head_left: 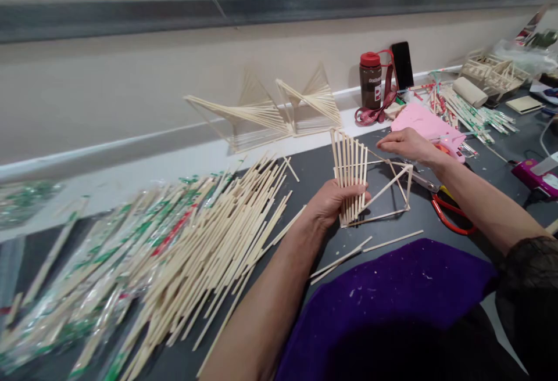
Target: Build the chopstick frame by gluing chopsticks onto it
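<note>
My left hand (333, 202) is closed around a structure of wooden chopsticks (349, 163), gripping its fan of slats with the thumb in front. To the right of those slats, the same structure continues as an open frame of thin sticks resting on the dark table. My right hand (407, 144) hovers above the frame's far side, its fingers stretched out to the left with nothing visible in them. Scissors (451, 214) with orange and yellow handles lie just right of the frame. Several loose chopsticks (392, 241) lie in front of it.
A big pile of bare chopsticks (226, 241) and wrapped ones (108, 253) covers the left side. Two twisted stick models (244, 115) stand against the wall. Behind my right hand are a bottle (370, 82), a phone (401, 64) and a pink sheet (421, 121). A purple device (534, 179) sits far right.
</note>
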`<state>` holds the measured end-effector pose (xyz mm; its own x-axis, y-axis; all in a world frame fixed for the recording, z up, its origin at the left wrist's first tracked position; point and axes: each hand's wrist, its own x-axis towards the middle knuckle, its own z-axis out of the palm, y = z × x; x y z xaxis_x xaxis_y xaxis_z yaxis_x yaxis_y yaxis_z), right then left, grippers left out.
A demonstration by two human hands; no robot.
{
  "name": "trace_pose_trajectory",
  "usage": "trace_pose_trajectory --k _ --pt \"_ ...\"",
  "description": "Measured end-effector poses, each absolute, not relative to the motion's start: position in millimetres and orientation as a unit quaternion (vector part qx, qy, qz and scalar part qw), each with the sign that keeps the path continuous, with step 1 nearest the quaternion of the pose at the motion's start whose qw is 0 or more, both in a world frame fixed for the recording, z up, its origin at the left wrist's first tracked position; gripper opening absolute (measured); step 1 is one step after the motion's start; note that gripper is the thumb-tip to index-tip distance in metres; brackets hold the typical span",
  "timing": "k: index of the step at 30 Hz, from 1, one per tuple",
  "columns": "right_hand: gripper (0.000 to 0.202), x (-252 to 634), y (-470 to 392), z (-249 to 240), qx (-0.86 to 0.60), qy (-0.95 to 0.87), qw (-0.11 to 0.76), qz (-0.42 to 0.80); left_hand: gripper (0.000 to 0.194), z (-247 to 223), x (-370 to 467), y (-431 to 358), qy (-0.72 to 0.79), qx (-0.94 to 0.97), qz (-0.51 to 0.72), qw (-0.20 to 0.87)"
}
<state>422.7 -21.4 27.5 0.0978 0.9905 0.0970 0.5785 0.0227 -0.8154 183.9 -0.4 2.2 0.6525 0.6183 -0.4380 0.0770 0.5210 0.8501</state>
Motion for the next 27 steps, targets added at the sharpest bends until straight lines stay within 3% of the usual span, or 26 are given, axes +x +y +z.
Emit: trace_pose_trajectory --k 13,27 --pt "0.008 395 -4 7 -0.518 -0.464 0.492 0.524 0.024 2 183 -2 0.383 0.446 0.178 0.789" --pt "0.009 391 0 2 -0.514 -0.427 0.511 0.541 0.031 3 183 -3 0.390 0.440 0.187 0.787"
